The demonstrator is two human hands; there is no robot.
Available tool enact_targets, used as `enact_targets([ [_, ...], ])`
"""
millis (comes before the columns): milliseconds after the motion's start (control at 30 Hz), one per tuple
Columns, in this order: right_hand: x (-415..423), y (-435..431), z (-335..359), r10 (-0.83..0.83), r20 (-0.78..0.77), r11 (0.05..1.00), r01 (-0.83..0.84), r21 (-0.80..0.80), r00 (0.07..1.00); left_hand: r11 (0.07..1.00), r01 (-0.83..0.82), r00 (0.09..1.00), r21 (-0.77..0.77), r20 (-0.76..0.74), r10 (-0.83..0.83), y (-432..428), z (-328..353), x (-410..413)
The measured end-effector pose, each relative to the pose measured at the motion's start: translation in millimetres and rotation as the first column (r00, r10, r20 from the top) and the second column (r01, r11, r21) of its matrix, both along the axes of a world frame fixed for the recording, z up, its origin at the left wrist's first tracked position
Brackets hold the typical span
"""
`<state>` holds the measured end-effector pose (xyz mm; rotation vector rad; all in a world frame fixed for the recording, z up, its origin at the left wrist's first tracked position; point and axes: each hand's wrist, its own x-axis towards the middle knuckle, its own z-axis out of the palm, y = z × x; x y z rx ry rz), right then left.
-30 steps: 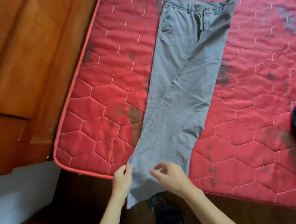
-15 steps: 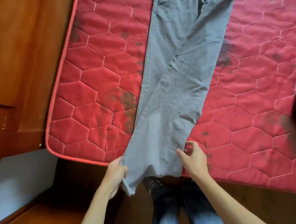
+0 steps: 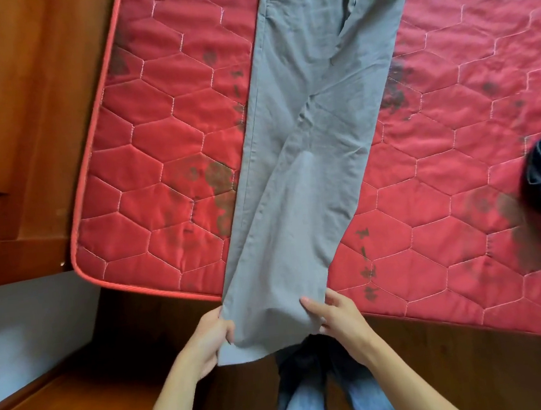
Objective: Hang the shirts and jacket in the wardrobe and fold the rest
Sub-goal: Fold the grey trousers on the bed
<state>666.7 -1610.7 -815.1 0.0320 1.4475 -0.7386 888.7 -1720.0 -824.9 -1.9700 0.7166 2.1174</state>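
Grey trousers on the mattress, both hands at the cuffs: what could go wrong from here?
1. The grey trousers lie with diagonal creases across the legs; folding them now would likely press those in.
2. The cuffs overhang the edge of the mattress, held only by the left hand and right hand; a slipped grip could let that end drop toward the floor.
3. Dark marks on the mattress border the fabric and might transfer.

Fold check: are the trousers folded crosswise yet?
No, the trousers lie full-length on the mattress, left hand and right hand gripping the hem.
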Motion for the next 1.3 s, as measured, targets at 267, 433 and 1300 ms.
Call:
enact_targets([
  [267,-1,7,-8,0.118,-0.130,0.992,-0.110,0.063,0.984,0.773,0.618,0.741,-0.144,0.435,-0.511,10,-36,27],
  [433,-6,-10,-10,0.057,-0.235,0.998,-0.062,-0.014,0.970,0.725,0.587,0.779,-0.361,0.497,-0.382,2,-30,20],
  [1300,-83,-72,-10,-0.453,-0.121,0.885,0.462,0.057,0.883,0.446,0.797,0.590,-0.407,0.682,-0.433,-55,12,-70],
])
